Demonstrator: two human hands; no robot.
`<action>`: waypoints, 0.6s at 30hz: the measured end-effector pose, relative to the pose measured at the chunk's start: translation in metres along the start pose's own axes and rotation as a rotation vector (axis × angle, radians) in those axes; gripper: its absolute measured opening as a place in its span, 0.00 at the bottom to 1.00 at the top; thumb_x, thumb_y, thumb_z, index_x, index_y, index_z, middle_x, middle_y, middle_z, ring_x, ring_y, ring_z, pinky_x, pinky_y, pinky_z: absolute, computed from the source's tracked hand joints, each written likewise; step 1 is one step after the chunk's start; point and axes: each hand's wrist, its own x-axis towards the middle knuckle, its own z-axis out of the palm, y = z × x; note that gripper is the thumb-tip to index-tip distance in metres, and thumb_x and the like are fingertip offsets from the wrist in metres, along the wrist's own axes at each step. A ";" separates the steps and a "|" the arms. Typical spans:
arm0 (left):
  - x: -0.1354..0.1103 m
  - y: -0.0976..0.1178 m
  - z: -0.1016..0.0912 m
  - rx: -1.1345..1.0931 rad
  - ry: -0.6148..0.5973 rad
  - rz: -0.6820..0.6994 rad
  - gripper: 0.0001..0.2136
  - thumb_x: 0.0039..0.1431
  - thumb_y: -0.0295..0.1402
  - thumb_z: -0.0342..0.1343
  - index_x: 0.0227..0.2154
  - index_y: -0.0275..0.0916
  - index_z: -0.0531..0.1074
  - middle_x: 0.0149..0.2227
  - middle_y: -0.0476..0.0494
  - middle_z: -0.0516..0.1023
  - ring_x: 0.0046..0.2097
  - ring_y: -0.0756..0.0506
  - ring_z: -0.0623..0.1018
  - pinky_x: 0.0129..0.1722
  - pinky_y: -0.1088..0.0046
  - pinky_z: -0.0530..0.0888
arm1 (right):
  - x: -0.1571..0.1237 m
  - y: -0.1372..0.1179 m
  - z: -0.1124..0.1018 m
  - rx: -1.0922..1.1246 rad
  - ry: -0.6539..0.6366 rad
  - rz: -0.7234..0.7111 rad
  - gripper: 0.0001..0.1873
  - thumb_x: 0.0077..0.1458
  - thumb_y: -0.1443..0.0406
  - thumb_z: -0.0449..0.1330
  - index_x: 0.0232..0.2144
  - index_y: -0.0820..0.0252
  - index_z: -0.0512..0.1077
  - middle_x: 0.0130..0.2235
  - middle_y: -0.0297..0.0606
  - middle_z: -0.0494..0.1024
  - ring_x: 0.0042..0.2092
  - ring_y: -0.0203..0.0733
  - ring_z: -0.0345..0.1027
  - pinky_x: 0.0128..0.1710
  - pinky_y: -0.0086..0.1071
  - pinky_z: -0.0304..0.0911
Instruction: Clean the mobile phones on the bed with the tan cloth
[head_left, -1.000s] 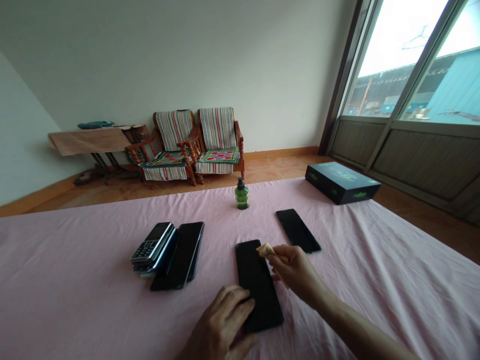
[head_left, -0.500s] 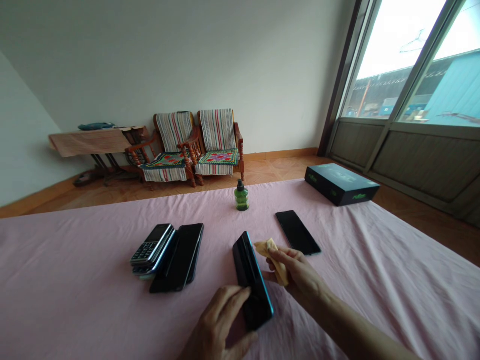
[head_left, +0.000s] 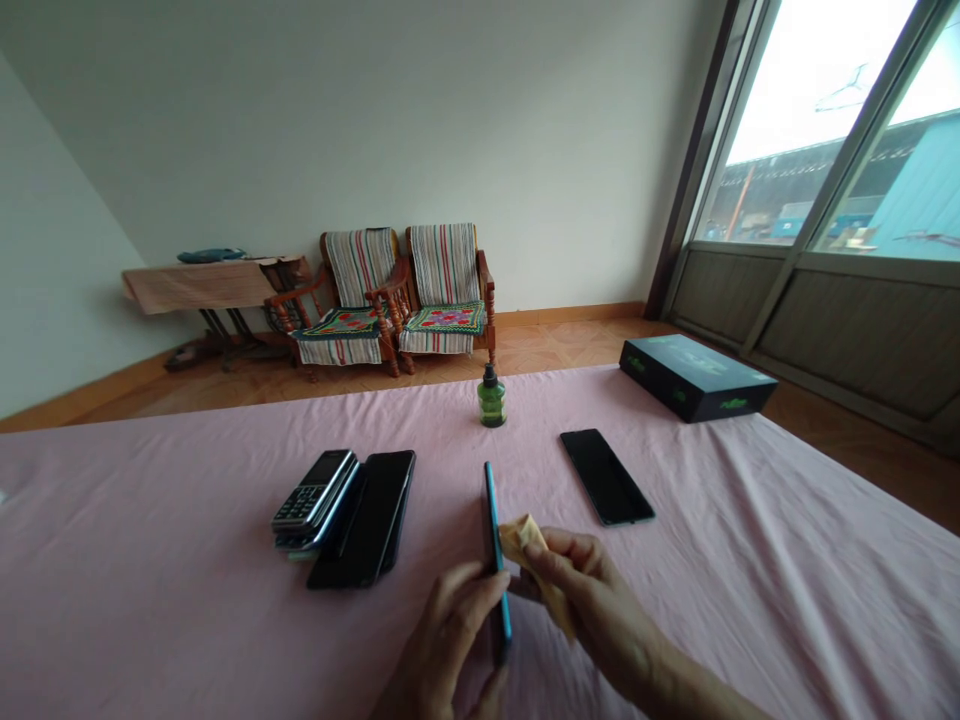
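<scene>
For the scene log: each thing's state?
Blue-edged black phone: on edge in left hand
Yellow cloth: bunched in right hand
Green translucent bottle: upright
Black rectangular box: shut
Right black slab phone: flat, screen dark
Silver keypad phone: stacked, screen dark
Left black slab phone: screen dark

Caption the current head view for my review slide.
Left hand holding a phone edge-up, right hand gripping a yellow cloth close beside it, a green bottle standing beyond.
</scene>
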 end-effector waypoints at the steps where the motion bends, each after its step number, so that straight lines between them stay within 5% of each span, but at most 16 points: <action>1: 0.001 0.000 0.000 -0.010 0.011 -0.003 0.29 0.56 0.22 0.50 0.61 0.46 0.56 0.57 0.38 0.67 0.58 0.39 0.70 0.55 0.63 0.72 | -0.001 0.001 0.000 -0.029 -0.006 -0.018 0.15 0.51 0.54 0.66 0.29 0.61 0.79 0.29 0.34 0.72 0.34 0.35 0.65 0.45 0.35 0.62; 12: 0.002 -0.005 0.003 -0.115 0.078 -0.006 0.19 0.65 0.40 0.49 0.57 0.46 0.60 0.57 0.38 0.66 0.57 0.38 0.70 0.52 0.63 0.75 | -0.007 0.002 0.005 -0.347 0.025 -0.131 0.23 0.52 0.48 0.62 0.26 0.63 0.74 0.23 0.30 0.63 0.26 0.31 0.53 0.26 0.26 0.50; 18: 0.002 -0.005 0.004 -0.032 0.152 0.047 0.18 0.63 0.30 0.48 0.55 0.44 0.62 0.56 0.38 0.67 0.57 0.40 0.71 0.52 0.65 0.74 | -0.009 0.001 0.006 -0.388 -0.019 -0.173 0.24 0.53 0.47 0.60 0.24 0.63 0.74 0.23 0.31 0.61 0.26 0.31 0.51 0.24 0.25 0.47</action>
